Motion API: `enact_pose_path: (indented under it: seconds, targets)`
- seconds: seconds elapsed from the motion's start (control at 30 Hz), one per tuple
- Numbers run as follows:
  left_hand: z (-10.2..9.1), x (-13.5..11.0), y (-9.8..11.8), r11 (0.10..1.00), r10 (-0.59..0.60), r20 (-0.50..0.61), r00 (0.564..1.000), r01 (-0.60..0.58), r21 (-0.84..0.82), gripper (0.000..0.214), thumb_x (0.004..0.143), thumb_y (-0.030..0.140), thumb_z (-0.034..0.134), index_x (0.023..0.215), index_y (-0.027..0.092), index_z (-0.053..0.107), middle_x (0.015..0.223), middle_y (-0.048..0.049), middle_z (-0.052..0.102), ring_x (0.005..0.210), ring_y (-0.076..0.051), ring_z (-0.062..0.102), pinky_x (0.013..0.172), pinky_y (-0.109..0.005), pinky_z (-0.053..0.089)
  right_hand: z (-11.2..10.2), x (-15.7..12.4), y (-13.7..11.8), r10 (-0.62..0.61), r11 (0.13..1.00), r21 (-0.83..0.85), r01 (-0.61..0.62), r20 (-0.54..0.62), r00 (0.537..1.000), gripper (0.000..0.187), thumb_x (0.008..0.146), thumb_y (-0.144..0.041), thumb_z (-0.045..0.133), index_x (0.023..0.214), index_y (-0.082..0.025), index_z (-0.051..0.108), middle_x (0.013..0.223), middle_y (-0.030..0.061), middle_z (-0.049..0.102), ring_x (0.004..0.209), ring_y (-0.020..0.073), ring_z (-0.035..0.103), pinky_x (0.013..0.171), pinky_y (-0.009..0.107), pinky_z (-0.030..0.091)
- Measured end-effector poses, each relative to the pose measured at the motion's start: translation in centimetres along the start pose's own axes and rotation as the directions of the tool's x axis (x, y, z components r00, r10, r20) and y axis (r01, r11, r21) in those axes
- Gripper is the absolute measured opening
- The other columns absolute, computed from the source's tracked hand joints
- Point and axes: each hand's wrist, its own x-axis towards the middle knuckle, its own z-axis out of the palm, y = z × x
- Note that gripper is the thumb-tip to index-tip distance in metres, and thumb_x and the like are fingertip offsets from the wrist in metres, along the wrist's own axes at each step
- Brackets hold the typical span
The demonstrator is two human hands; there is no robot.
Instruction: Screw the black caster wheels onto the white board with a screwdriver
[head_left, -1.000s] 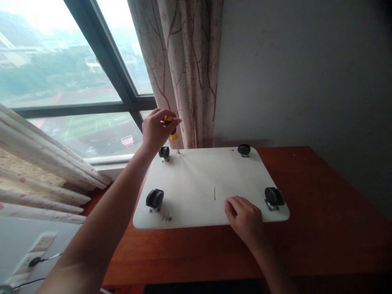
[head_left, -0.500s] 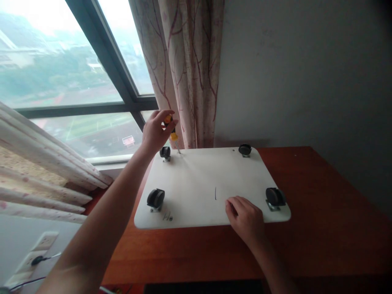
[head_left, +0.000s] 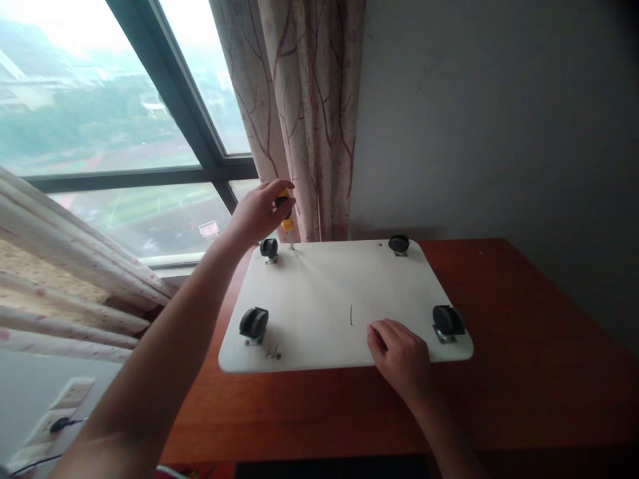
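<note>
A white board [head_left: 324, 299] lies on a reddish wooden table [head_left: 524, 346], with black caster wheels at its corners: far left [head_left: 268, 248], far right [head_left: 399, 244], near left [head_left: 253, 323], near right [head_left: 448, 321]. My left hand [head_left: 259, 214] is closed round a yellow-handled screwdriver [head_left: 285, 218], held upright with its tip on the board just right of the far-left caster. My right hand [head_left: 399, 352] rests on the board's near edge, fingers curled, pressing it down beside the near-right caster.
A patterned curtain [head_left: 304, 113] hangs behind the board against a grey wall. A large window [head_left: 110, 120] fills the left. A wall socket [head_left: 60, 406] with a plugged cable sits low at the left.
My left hand has turned on the screwdriver handle, the wrist dropping a little lower. The board and my right hand have stayed put.
</note>
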Motion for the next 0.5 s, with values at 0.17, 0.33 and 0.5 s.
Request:
enact_pose_path:
  seconds: [0.17,0.33,0.5]
  targets:
    - [-0.4,0.2,0.0,0.953,-0.058,-0.146,0.988,0.098,0.286,0.024,0.081,0.046,0.074,0.097,0.028,0.076,0.088,-0.0080,0.071,0.079,-0.029,0.068,0.074,-0.044,0.051,0.0,0.0,0.0,0.001,1.000,0.007,-0.001,0.006,1.000,0.028,0.100,-0.024,0.048,0.075,-0.021,0.059,0.072,0.0023,0.064,0.068,0.0170,0.058,0.066,0.031,0.034]
    - [-1.3,1.0,-0.8,0.970,-0.015,-0.036,0.999,0.024,0.242,0.038,0.077,0.033,0.077,0.115,0.030,0.074,0.084,-0.0059,0.075,0.075,-0.026,0.070,0.071,-0.039,0.051,-0.1,0.1,-0.1,0.001,1.000,0.013,-0.001,0.003,1.000,0.028,0.100,-0.024,0.048,0.074,-0.022,0.059,0.069,0.0016,0.063,0.067,0.0166,0.058,0.065,0.031,0.034]
    - [-1.7,1.6,-2.0,1.000,0.010,0.091,0.996,-0.013,0.026,0.039,0.081,0.031,0.067,0.120,0.029,0.072,0.088,-0.0035,0.077,0.076,-0.021,0.071,0.072,-0.033,0.054,0.0,0.1,0.0,-0.004,1.000,0.005,0.004,-0.008,1.000,0.029,0.100,-0.024,0.048,0.074,-0.022,0.059,0.069,0.0017,0.063,0.067,0.0164,0.058,0.064,0.031,0.034]
